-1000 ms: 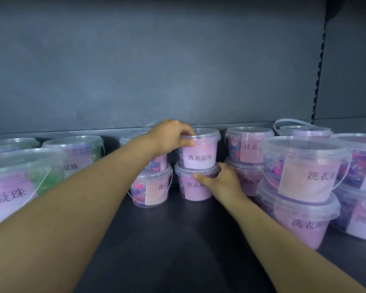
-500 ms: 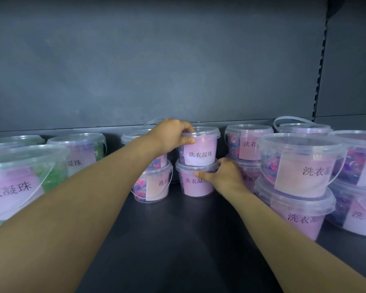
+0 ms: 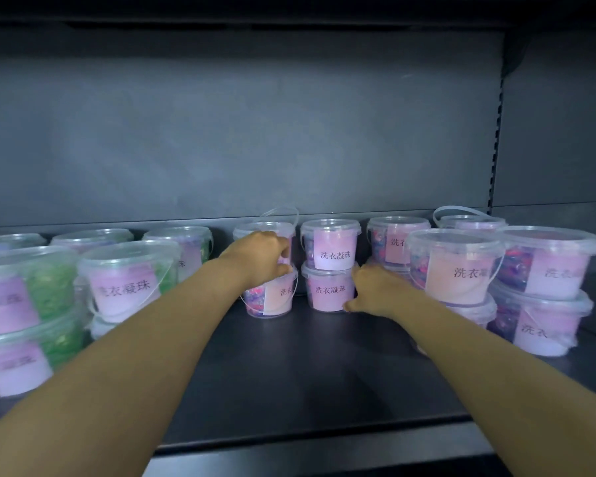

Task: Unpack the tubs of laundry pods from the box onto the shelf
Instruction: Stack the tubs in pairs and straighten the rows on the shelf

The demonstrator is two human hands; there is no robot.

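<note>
Clear lidded tubs of laundry pods with pink labels stand in stacks of two along the back of the dark shelf [image 3: 289, 366]. In the middle stack, an upper tub [image 3: 331, 244] sits on a lower tub [image 3: 326, 292]. My right hand [image 3: 372, 290] cups the right side of that lower tub, thumb at its front edge. My left hand [image 3: 262, 259] is off the upper tub, loosely curled in front of the left neighbouring stack [image 3: 272, 297], with nothing held. The box is out of view.
Tubs with green pods [image 3: 49, 290] crowd the left front of the shelf. Two-high stacks of purple tubs [image 3: 544, 270] stand at the right front. A grey back panel and an upper shelf close the space above. Bare shelf lies between my arms.
My left hand let go of the upper middle tub and slid left in front of the neighbouring stack. My right hand stays at the lower tub. The view has pulled back.
</note>
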